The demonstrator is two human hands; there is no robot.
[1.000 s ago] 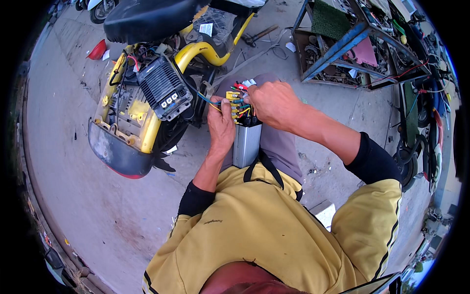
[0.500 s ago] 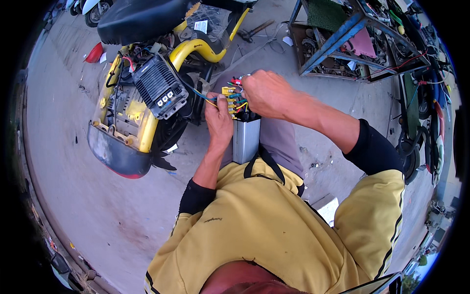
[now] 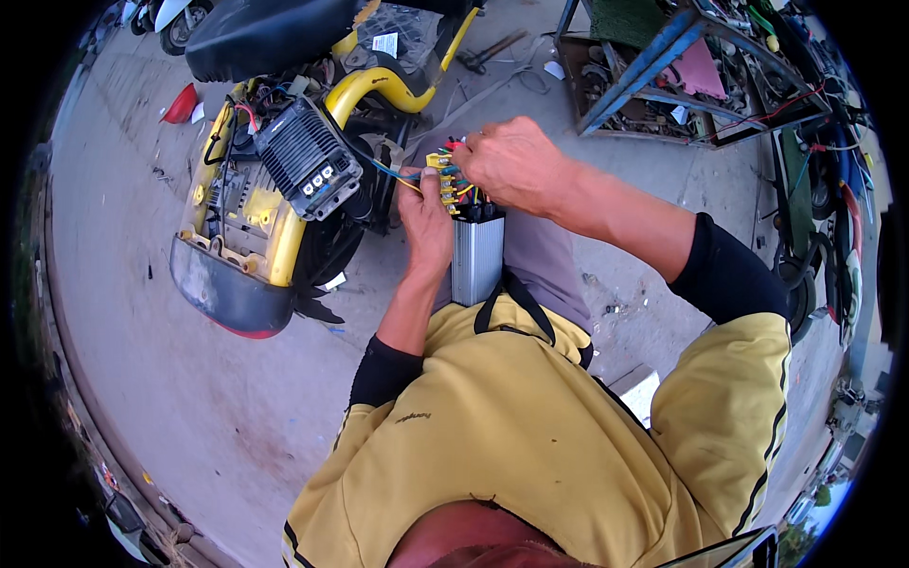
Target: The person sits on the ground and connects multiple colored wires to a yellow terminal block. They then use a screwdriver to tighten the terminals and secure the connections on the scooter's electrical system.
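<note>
Between my legs stands a silver finned metal box [image 3: 476, 260], with several coloured wires coming out of its top end. Just above that end is a yellow terminal block [image 3: 448, 197] with metal contacts. My left hand [image 3: 428, 222] grips the block from its left side, thumb along it. Blue and yellow wires [image 3: 393, 174] run from the block past this hand toward the yellow vehicle. Closed in a pinch, my right hand [image 3: 511, 168] is at the block's far right end, beside red and green wires. Its fingers hide whatever they hold.
On the left stands a partly stripped yellow vehicle frame [image 3: 284, 251], a black finned controller [image 3: 308, 156] resting on it. A hammer [image 3: 490, 52] lies on the ground ahead. At the far right is a blue metal rack [image 3: 644, 80] full of parts. A red funnel-like piece [image 3: 180, 102] lies far left.
My right hand has shifted slightly left, its fingers closer to the far end of the terminal block. My left hand keeps its grip on the block.
</note>
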